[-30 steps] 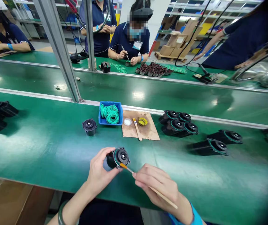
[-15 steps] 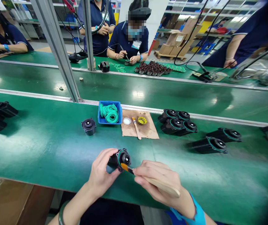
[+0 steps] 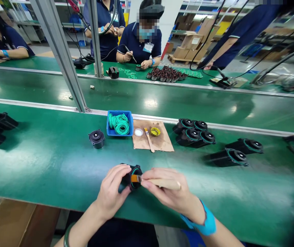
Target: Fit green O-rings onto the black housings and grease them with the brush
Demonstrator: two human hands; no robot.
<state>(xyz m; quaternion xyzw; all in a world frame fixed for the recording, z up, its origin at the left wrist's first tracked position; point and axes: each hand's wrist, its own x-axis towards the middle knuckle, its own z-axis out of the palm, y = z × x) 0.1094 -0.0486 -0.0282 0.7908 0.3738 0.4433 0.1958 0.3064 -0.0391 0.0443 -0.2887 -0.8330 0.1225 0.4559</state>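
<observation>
My left hand (image 3: 113,188) wraps round a black cylindrical motor housing (image 3: 125,177), holding it on the green table with its top tilted toward the right. A green sealing ring (image 3: 135,169) runs around that top. In my right hand (image 3: 174,188) is a paintbrush (image 3: 162,183), gripped by its pale wooden handle. Its orange bristles lie against the housing's top at the ring. Part of the top is hidden behind the brush and fingers.
A blue bin (image 3: 119,134) holds green rings. Beside it, cardboard (image 3: 164,144) carries a second brush (image 3: 149,140), a white lid (image 3: 138,132) and a yellow cap (image 3: 155,131). Black housings stand right (image 3: 192,135) and left (image 3: 3,121); another (image 3: 97,138) sits near the bin. Co-workers are across the bench.
My right hand has shifted left and slightly up, taking the bristles to a different spot on the housing's top. The person at the far right leans further left.
</observation>
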